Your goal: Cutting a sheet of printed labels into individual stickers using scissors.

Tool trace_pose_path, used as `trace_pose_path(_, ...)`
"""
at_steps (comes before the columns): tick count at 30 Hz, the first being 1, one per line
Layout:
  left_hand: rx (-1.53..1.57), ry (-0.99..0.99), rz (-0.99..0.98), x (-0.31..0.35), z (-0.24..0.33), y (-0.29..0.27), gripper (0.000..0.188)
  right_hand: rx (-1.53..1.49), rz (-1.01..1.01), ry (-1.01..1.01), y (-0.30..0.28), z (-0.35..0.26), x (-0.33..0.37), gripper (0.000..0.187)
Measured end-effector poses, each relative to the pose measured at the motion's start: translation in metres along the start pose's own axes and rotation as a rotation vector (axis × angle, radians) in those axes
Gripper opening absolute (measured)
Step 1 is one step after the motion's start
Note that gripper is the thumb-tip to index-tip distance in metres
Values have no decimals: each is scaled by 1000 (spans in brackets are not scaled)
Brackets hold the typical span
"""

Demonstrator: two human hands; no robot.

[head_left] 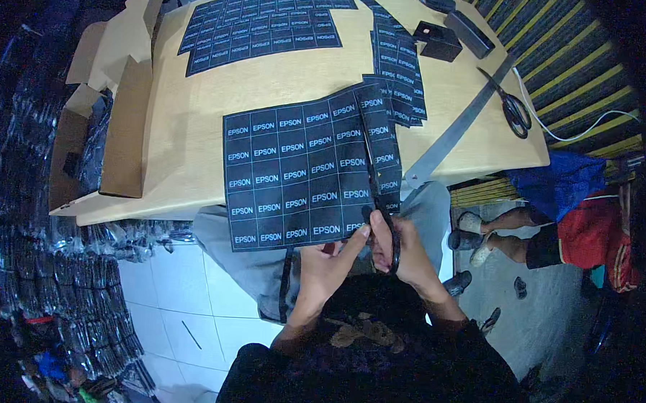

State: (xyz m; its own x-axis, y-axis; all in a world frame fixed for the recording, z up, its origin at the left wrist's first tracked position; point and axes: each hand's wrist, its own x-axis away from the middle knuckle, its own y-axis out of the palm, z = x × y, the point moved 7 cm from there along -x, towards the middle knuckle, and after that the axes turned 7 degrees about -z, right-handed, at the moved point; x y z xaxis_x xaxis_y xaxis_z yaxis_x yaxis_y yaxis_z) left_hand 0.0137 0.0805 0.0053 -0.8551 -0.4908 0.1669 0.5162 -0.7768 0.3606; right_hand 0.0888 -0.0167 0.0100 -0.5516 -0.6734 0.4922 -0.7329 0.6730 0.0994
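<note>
My left hand (325, 268) grips the lower edge of a black label sheet (288, 175), thumb on top near its lower right part. The sheet is printed with white lettering in a grid and lies partly over the table's near edge. In my right hand (407, 257) is a pair of black-handled scissors (376, 178). Their long blades point away from me, along the line between the sheet's right-hand columns. Part of the blades is hard to tell from the dark sheet. Both hands are close together over my lap, thumbs nearly touching.
On the table (174, 137) lie stacked black sheets (265, 37) at the back and cut strips (397, 64) to the right. A metal ruler (459, 128), second scissors (516, 113) and small black boxes (438, 42) are at right. An open cardboard box (128, 132) stands left. Another person's legs (512, 246) show at right.
</note>
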Motion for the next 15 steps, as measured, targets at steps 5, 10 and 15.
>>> trace_pose_path(5,11,14,-1,-4,-2,-3,16,54,-2,-19,-2,-4,-1,49)
trace_pose_path(10,-20,2,21,-11,-5,-7,11,-47,-6,33,0,-10,-4,52)
trace_pose_path(15,120,37,16,-17,1,1,15,-78,-67,163,2,-24,-6,49)
